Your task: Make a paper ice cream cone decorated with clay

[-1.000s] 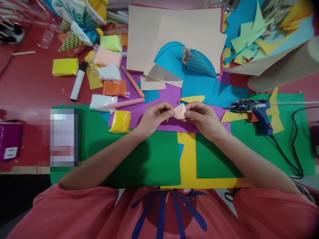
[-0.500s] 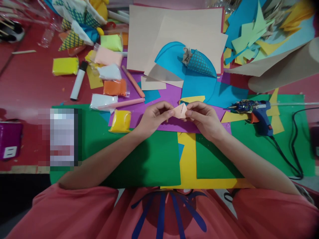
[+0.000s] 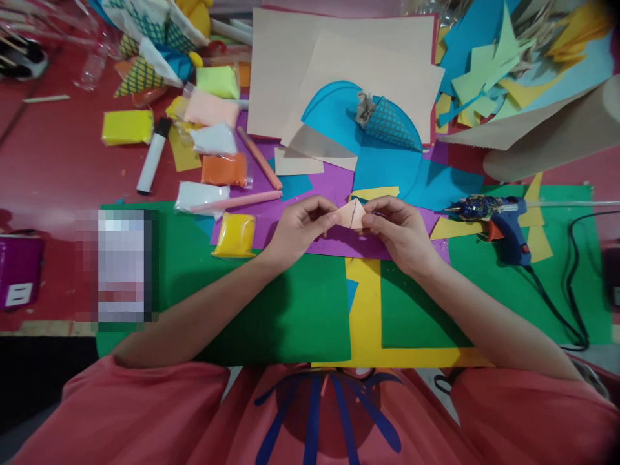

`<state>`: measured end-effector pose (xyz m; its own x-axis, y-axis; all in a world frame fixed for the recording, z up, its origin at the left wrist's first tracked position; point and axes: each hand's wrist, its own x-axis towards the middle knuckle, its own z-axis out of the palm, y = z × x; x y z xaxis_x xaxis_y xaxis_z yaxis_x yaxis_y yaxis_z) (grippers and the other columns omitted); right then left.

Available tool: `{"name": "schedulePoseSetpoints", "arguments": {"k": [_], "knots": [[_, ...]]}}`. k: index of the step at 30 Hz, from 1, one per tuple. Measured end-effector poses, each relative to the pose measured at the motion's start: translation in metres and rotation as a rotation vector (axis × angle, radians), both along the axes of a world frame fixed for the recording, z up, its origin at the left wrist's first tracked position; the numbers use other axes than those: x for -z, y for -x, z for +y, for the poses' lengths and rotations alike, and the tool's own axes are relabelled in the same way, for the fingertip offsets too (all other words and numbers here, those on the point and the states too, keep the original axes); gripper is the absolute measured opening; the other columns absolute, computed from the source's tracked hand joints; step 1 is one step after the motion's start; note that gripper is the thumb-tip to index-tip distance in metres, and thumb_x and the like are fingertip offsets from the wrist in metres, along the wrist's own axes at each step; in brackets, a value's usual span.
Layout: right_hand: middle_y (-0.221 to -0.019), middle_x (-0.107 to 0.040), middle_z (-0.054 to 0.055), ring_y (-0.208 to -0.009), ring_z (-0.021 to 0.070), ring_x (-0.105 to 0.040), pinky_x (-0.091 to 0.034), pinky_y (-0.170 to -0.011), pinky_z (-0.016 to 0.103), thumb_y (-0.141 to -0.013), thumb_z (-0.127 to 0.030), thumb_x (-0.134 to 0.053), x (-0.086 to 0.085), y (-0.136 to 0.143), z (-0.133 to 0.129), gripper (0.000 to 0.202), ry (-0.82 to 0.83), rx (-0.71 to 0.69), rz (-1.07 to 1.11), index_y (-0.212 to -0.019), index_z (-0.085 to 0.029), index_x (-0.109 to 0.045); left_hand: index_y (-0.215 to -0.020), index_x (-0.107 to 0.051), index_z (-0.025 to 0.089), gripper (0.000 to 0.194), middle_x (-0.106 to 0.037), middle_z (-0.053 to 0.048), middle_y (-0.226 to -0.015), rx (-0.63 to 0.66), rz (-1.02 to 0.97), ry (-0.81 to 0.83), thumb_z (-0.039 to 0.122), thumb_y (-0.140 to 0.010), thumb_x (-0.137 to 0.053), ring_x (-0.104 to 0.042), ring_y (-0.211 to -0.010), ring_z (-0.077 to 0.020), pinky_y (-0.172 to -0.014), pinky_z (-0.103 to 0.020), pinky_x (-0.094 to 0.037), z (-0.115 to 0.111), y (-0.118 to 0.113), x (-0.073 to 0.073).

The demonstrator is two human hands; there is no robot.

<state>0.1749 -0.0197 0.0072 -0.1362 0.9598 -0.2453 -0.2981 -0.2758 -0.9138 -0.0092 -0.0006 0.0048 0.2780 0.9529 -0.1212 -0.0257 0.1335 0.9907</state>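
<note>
Between my two hands is a small folded piece of peach paper (image 3: 352,216), with a dark line or slit down its middle. My left hand (image 3: 306,226) pinches its left corner between thumb and fingers. The right corner is pinched by my right hand (image 3: 398,227), whose fingertips are partly behind the paper. Below them lies a purple sheet (image 3: 334,242). Just beyond my hands is a yellow paper strip (image 3: 382,192). Farther off, a blue patterned paper cone (image 3: 391,121) with crumpled brown paper at its mouth rests on blue paper (image 3: 327,106).
A glue gun (image 3: 504,216) with a black cord lies to the right on a green sheet (image 3: 566,284). At left are several clay packets, among them a yellow one (image 3: 235,234), and a marker (image 3: 153,158). Paper scraps (image 3: 484,77) pile up at the back right.
The folded peach paper has tilted slightly in my fingers, its line now leaning a little differently. Both hands keep their pinch in nearly the same place.
</note>
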Motion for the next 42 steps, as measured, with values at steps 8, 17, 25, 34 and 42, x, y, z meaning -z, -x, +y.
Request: {"name": "schedulePoseSetpoints", "arguments": {"k": [8, 17, 25, 34, 42], "knots": [[-0.065, -0.065, -0.006, -0.055, 0.0060, -0.059, -0.047, -0.056, 0.022, -0.065, -0.030, -0.084, 0.0021, -0.0002, 0.0014, 0.022, -0.007, 0.020, -0.007, -0.077, -0.020, -0.069, -0.070, -0.062, 0.017, 0.024, -0.054, 0.005, -0.059, -0.007, -0.011, -0.034, 0.036, -0.072, -0.077, -0.047, -0.049, -0.0043, -0.045, -0.017, -0.038, -0.0013, 0.0001, 0.0000], [-0.068, -0.069, -0.005, -0.058, 0.0069, -0.063, -0.050, -0.057, 0.021, -0.068, -0.023, -0.080, 0.0040, -0.0003, 0.0006, 0.013, -0.055, 0.061, -0.044, -0.076, -0.022, -0.071, -0.069, -0.061, 0.017, 0.023, -0.054, 0.005, -0.058, -0.026, 0.012, -0.044, 0.034, -0.071, -0.077, -0.047, -0.048, -0.0044, -0.045, -0.017, -0.038, -0.0023, -0.0012, -0.0020], [-0.070, -0.070, -0.005, -0.061, 0.0098, -0.064, -0.053, -0.060, 0.024, -0.066, -0.023, -0.080, 0.0042, 0.0006, 0.0001, 0.013, -0.075, 0.093, -0.120, -0.075, -0.024, -0.071, -0.069, -0.062, 0.018, 0.021, -0.055, 0.004, -0.059, -0.029, 0.026, -0.051, 0.033, -0.072, -0.076, -0.046, -0.048, -0.0050, -0.045, -0.019, -0.038, -0.0025, -0.0005, -0.0001], [-0.069, -0.070, -0.004, -0.063, 0.0109, -0.064, -0.054, -0.061, 0.025, -0.066, -0.023, -0.077, 0.0020, 0.0009, -0.0013, 0.012, -0.078, 0.098, -0.157, -0.075, -0.023, -0.071, -0.068, -0.061, 0.018, 0.024, -0.054, 0.005, -0.055, -0.043, 0.055, -0.044, 0.036, -0.072, -0.077, -0.046, -0.046, -0.0050, -0.044, -0.018, -0.038, -0.0035, -0.0022, -0.0020], [-0.070, -0.071, -0.003, -0.064, 0.0121, -0.066, -0.056, -0.063, 0.028, -0.068, -0.024, -0.077, 0.0019, -0.0001, -0.0019, 0.010, -0.075, 0.088, -0.171, -0.076, -0.023, -0.072, -0.067, -0.061, 0.019, 0.022, -0.052, 0.005, -0.054, -0.047, 0.049, -0.027, 0.034, -0.070, -0.076, -0.046, -0.047, -0.0055, -0.044, -0.019, -0.037, -0.0031, -0.0024, -0.0028]]}}
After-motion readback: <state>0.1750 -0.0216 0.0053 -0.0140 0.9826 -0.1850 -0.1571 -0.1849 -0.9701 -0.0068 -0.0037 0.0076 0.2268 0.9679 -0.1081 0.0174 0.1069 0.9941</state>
